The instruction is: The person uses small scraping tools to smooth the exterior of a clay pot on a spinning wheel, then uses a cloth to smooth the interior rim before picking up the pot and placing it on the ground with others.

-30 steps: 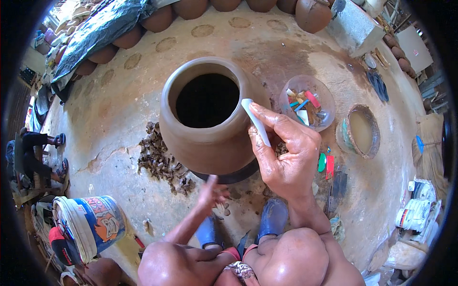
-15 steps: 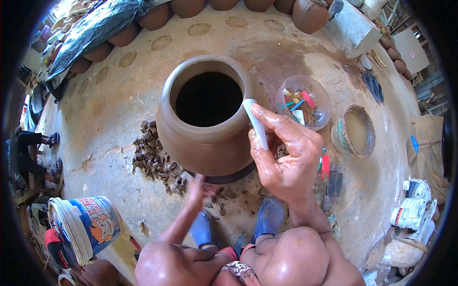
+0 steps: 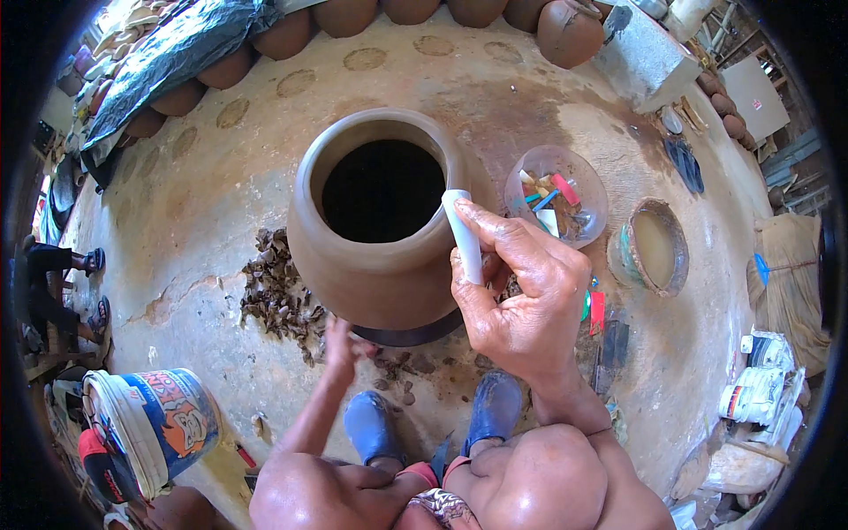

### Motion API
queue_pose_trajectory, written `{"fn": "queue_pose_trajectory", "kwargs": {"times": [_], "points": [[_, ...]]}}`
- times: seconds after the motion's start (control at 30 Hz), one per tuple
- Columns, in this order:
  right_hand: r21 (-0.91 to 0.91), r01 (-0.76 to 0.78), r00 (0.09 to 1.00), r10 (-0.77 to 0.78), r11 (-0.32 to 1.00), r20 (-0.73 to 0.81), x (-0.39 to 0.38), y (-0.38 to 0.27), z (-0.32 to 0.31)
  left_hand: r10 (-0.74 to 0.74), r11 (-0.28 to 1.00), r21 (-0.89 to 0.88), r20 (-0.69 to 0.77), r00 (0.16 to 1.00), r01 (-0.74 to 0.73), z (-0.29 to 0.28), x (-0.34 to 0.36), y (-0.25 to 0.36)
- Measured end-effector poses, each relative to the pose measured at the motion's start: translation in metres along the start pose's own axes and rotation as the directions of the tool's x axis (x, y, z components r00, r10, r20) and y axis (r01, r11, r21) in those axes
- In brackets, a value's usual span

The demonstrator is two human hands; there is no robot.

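A wide-mouthed brown clay pot (image 3: 353, 283) stands upright on a dark round base (image 3: 402, 332). My right hand (image 3: 521, 291) grips a curved white plastic strip (image 3: 462, 230) between thumb and fingers, held at the pot's right rim. My left hand (image 3: 344, 344) is low at the front left of the pot, beside the base, its fingers apart and slightly blurred. A clear tub (image 3: 576, 164) of coloured scraps sits behind my right hand, with a bucket of cloudy water (image 3: 658, 247) to its right.
Clay shavings (image 3: 274, 283) lie around the pot's left. Rows of pots (image 3: 570, 31) line the back, beside a concrete block (image 3: 645, 62). A paint pail (image 3: 146, 424) stands at lower left. Another person's sandalled foot (image 3: 93, 322) is at the left. Sacking (image 3: 786, 274) lies at the right.
My left hand has moved up and leftward along the pot's base. The white strip stays at the rim, shifting slightly with my right hand. The view has shifted a little.
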State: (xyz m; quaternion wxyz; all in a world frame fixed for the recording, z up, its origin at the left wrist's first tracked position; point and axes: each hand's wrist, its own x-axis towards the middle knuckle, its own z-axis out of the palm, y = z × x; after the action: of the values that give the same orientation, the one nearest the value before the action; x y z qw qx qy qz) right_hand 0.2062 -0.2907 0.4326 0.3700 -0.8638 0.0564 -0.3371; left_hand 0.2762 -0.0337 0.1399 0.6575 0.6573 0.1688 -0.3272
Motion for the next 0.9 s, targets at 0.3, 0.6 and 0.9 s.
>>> {"fn": "queue_pose_trajectory", "kwargs": {"times": [0.3,0.6,0.9], "points": [[0.015,0.016,1.000,-0.016,1.000,-0.023,-0.007,0.004,-0.004,-0.446,0.895,0.226,0.464,0.765,0.384,0.056,-0.072,-0.043],[0.058,-0.002,0.999,0.005,0.998,-0.042,-0.004,0.001,0.002,0.109,0.989,-0.081,-0.184,0.977,-0.126,-0.020,0.041,0.010],[0.025,0.056,0.998,-0.055,0.998,-0.037,-0.003,0.003,0.002,-0.364,0.925,-0.018,0.241,0.900,0.379,0.044,-0.040,-0.054]]}}
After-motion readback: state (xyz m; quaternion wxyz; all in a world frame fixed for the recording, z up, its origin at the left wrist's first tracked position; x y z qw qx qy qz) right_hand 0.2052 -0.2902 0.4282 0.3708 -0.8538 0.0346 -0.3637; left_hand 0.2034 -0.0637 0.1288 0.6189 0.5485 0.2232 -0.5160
